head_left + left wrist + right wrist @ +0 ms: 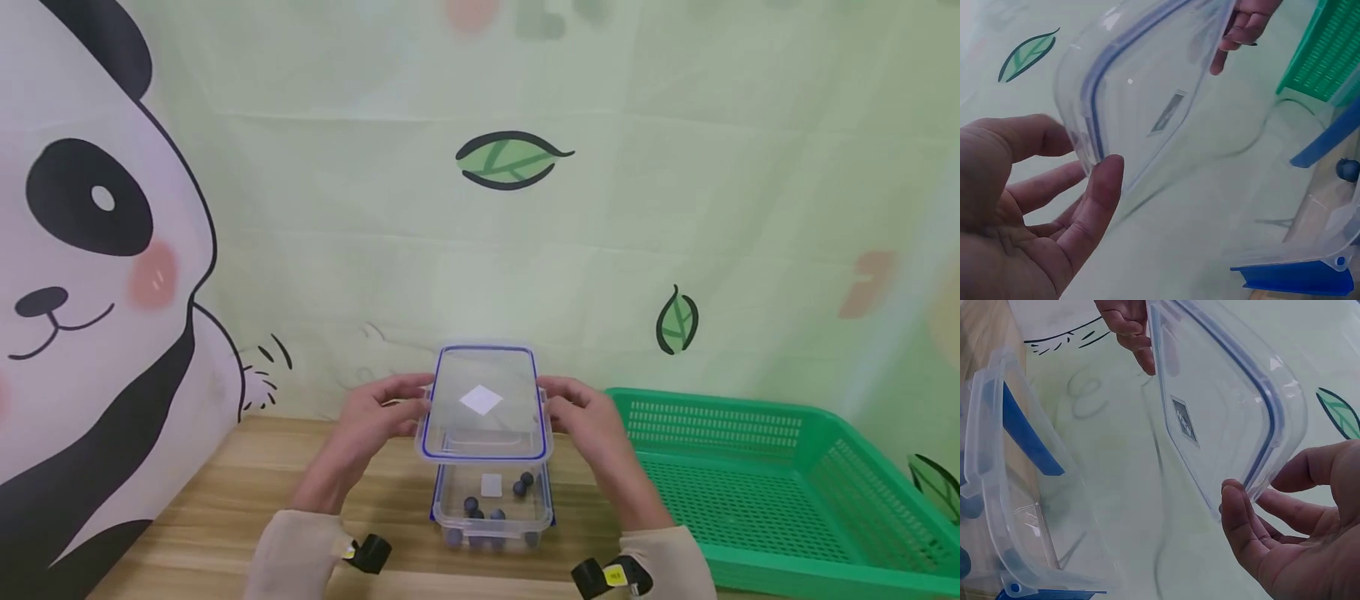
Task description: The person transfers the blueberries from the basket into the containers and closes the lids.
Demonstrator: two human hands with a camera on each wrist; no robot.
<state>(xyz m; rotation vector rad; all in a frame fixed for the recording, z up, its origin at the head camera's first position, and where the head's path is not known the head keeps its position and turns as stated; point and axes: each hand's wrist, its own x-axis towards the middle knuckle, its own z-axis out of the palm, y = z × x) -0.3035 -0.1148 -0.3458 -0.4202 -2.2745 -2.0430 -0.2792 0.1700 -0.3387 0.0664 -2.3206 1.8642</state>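
Both hands, the left hand (375, 417) and the right hand (588, 417), pinch the short edges of the clear lid (483, 404) and hold it just above the open container (491, 504). Best is to keep it level and match the corners. It seems blueberries (498, 500) lie inside. Right of the container, the green basket (787, 492) is near; left is free wood.

A clear lid (484, 403) with a blue seal is held tilted above a clear container (491, 505) containing dark balls (519, 487).

one lid (484, 403), one box (492, 503), one basket (757, 475)
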